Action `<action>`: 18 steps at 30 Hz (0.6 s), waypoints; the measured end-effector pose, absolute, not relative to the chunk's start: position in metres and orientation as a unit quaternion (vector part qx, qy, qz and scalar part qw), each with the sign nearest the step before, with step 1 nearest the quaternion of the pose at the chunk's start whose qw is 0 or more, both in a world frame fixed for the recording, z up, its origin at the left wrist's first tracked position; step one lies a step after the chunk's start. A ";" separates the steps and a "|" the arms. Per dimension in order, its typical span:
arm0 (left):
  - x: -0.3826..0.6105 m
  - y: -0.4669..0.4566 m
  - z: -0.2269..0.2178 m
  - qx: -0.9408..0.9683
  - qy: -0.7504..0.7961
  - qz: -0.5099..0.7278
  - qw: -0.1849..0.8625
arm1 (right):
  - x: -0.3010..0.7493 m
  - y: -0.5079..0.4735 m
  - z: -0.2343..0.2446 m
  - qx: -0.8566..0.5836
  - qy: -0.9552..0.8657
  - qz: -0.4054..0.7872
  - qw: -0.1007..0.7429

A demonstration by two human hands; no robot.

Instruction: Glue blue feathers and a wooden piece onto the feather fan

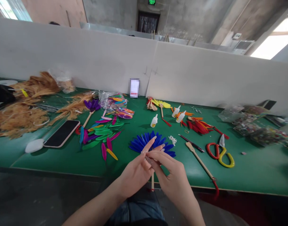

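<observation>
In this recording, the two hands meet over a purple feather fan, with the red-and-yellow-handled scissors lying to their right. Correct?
Not quite: in the head view, the feather fan under the left hand and right hand is blue, not purple. The red-and-yellow-handled scissors do lie to their right.

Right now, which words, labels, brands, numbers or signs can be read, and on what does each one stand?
"EXIT": on the green sign; the characters above it are too blurred to read.
White bottles: labels too small to read.
Propped screen: blurred, unreadable.
Faint wall marks: unreadable.
</observation>
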State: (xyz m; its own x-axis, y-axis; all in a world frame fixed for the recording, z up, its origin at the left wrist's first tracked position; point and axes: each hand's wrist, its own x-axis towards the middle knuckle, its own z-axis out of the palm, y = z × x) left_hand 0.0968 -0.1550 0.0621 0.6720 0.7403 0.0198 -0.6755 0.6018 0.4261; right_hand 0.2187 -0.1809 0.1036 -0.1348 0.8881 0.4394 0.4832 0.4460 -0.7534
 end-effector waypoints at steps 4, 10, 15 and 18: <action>0.097 -0.152 0.062 0.224 0.097 0.420 0.874 | 0.220 -0.183 0.105 -0.479 -0.743 0.161 0.439; 0.096 -0.150 0.064 0.211 0.102 0.425 0.875 | 0.222 -0.183 0.106 -0.497 -0.743 0.155 0.421; 0.095 -0.150 0.062 0.211 0.093 0.426 0.875 | 0.223 -0.183 0.106 -0.499 -0.721 0.209 0.432; 0.094 -0.151 0.061 0.213 0.086 0.422 0.877 | 0.221 -0.182 0.107 -0.494 -0.719 0.219 0.437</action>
